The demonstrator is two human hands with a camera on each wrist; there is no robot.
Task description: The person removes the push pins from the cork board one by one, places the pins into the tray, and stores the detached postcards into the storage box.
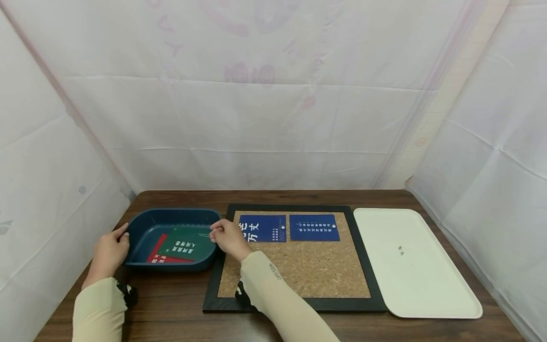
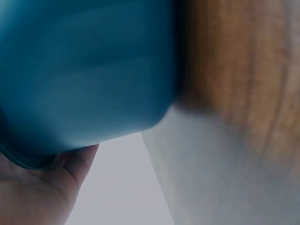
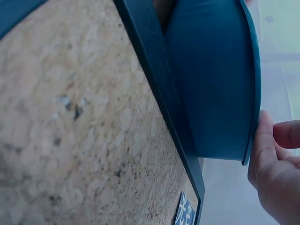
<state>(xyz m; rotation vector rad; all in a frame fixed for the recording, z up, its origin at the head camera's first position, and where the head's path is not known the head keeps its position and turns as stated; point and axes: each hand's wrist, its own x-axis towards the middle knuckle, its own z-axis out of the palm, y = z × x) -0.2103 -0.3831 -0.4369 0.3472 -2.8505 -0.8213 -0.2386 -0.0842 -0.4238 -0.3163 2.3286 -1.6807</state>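
Observation:
A dark blue plastic basin point(image 1: 171, 267) stands at the left of the table. My left hand point(image 1: 110, 249) holds its left rim, with the thumb under the rim in the left wrist view. Inside lie a green card point(image 1: 185, 244) with white writing and, partly beneath it, a red card point(image 1: 159, 247). At the basin's right rim is my right hand point(image 1: 231, 238), its curled fingertips next to the green card's right edge. In the right wrist view, that hand's fingers point(image 3: 265, 133) are beside the rim; whether they pinch the card is hidden.
A black-framed cork board point(image 1: 307, 270) lies right of the basin, under my right forearm. Two blue cards lie along its upper part, the left card point(image 1: 271, 228) and the right card point(image 1: 314, 228). Farther right is a white tray point(image 1: 419, 270). White sheets point(image 1: 273, 118) enclose the table.

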